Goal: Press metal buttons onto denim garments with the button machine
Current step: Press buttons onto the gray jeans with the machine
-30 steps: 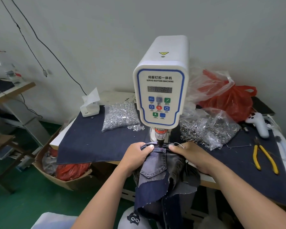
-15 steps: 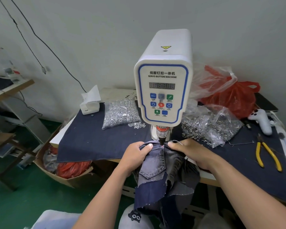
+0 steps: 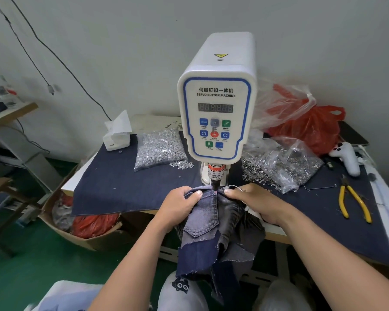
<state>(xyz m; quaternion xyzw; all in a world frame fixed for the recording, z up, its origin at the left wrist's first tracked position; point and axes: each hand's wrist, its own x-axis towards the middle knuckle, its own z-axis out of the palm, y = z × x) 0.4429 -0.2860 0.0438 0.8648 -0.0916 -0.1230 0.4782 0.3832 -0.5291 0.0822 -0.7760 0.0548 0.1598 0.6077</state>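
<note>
A white servo button machine stands at the middle of the table, its black press head pointing down. A piece of blue denim garment with a back pocket hangs off the table's front edge, its top hem lying under the press head. My left hand grips the hem just left of the head, thumb on top. My right hand grips the hem just right of it, and a thin white thread runs over that hand. No button is visible under the head.
A clear bag of silver button parts lies left of the machine, another bag of metal rings right of it. Yellow-handled pliers, a white handheld device, a red plastic bag and a tissue box lie around. A cardboard box sits on the floor.
The hem has been drawn flat under the press head and both thumbs have shifted a little along it. The view has tilted slightly; both hands keep their hold.
</note>
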